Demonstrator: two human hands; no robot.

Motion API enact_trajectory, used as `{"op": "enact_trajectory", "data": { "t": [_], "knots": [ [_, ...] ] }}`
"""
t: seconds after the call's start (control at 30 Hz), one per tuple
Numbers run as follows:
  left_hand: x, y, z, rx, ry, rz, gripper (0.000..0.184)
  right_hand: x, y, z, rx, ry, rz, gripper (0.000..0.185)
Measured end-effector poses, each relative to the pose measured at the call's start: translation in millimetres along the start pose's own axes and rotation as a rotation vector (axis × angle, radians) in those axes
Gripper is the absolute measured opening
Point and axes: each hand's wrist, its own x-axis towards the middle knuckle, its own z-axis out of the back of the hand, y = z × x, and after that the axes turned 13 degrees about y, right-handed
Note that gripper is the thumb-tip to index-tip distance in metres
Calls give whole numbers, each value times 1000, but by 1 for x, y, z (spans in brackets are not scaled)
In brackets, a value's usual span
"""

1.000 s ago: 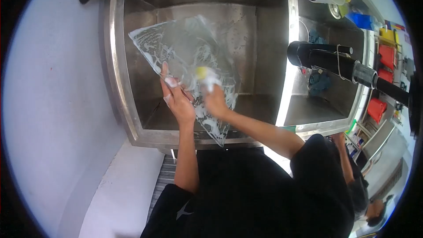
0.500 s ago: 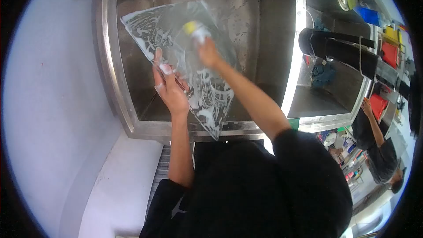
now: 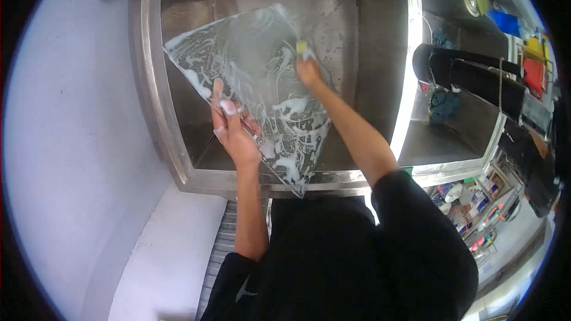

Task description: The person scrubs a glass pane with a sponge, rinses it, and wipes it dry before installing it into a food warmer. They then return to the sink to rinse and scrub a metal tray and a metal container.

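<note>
A clear flat panel, smeared with white suds, is tilted over the steel sink, its lower corner above the front rim. My left hand is closed on the panel's left edge, with foam on its fingers. A small round metal fitting shows on that edge beside the fingers. My right hand grips a yellow sponge at the panel's right side. Suds cover part of the sponge, and whether it presses on the panel is hard to tell.
The steel sink's rim surrounds the panel, with a white wall to the left. A second basin at right holds a dark cloth, with a black post-like object across it. Shelves with assorted items stand beyond.
My right hand has moved the sponge rightward across the panel. My left hand keeps its hold. At far right, the other person has shifted mostly out of sight.
</note>
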Motion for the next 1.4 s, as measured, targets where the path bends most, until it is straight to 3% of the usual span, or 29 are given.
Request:
{"op": "enact_trajectory", "data": {
  "t": [0.07, 0.1, 0.13, 0.17, 0.2, 0.27, 0.33, 0.37, 0.4, 0.43, 0.47, 0.53, 0.6, 0.67, 0.7, 0.8, 0.87, 0.9, 0.97, 1.03, 1.1, 1.17, 1.23, 1.27, 1.33, 1.37, 1.4],
  "knots": [
    [1, 4, -3, -45, -17, -16, 45, -121, 36, 11, 95, 89, 518, 42],
    [1, 2, -6, -61, -14, 2, 45, -126, 44, -14, -24, -123, 884, 48],
    [1, -3, -8, -12, -33, -3, 45, -140, 87, -10, 98, 20, 921, 50],
    [-1, -1, -8, 34, -49, -5, 45, -130, 112, -2, 41, 197, 595, 55],
    [0, 12, -1, -53, -61, -9, 45, -85, 124, 2, -101, 110, 732, 50],
    [-3, 5, -5, -38, -66, 4, 45, 16, 103, 12, 52, 67, 484, 49],
    [-3, 6, -9, -39, -74, 5, 44, 2, 33, 23, 382, 68, 231, 55],
    [-2, 4, -9, -51, -94, -2, 44, 11, -24, 3, 103, -60, 246, 56],
    [2, 1, -10, -67, -103, -11, 44, -53, -19, 4, 85, -28, -10, 52],
    [3, 0, -13, -59, -93, -37, 44, -89, -48, -7, -426, 90, 259, 50],
    [0, -1, -15, -40, -62, -42, 43, -145, -51, -23, -22, 108, 320, 51],
    [2, 2, -15, -65, -25, -51, 44, -236, 36, -15, 46, -365, 935, 45],
    [2, -1, -20, -123, -63, -46, 45, -209, 47, -30, -187, -441, 864, 41],
    [3, 2, -22, -83, -36, -51, 44, -97, 34, -1, 72, 84, 373, 38],
    [1, 1, -21, -110, -40, -25, 44, -96, 13, 0, 77, 89, 379, 38],
    [0, -2, -17, -100, -36, -9, 44, -107, -54, 12, 606, 38, -156, 35],
    [2, 1, -16, -82, -31, -28, 46, -134, -96, -38, 424, 90, 314, 39],
    [2, 1, -15, -60, -26, -35, 46, -155, -67, -39, 421, 95, 308, 39],
    [0, 4, -14, -76, -31, -12, 46, -199, 27, -23, -70, -212, 353, 46],
    [4, 1, -16, -75, -32, -26, 45, -113, 18, 3, 4, 28, 217, 48],
    [2, 3, -14, -101, -26, -20, 42, -72, -25, 20, 276, 90, -162, 43],
    [2, 2, -14, -99, -21, -12, 42, -95, -60, 13, 292, -2, -288, 42],
    [1, 1, -16, -85, -41, -22, 42, -143, -67, -7, 326, -36, -50, 45],
    [3, 0, -16, -93, -43, -33, 42, -154, -56, -17, 41, -104, 217, 50],
    [1, 1, -16, -94, -28, -34, 42, -172, -5, 3, -1, -7, 206, 49],
    [-2, 2, -15, -97, -33, -35, 42, -151, -16, 6, -7, -5, 208, 49],
    [-1, 2, -15, -108, -28, -33, 42, -107, -33, 11, 104, 18, 51, 44]
  ]
}}
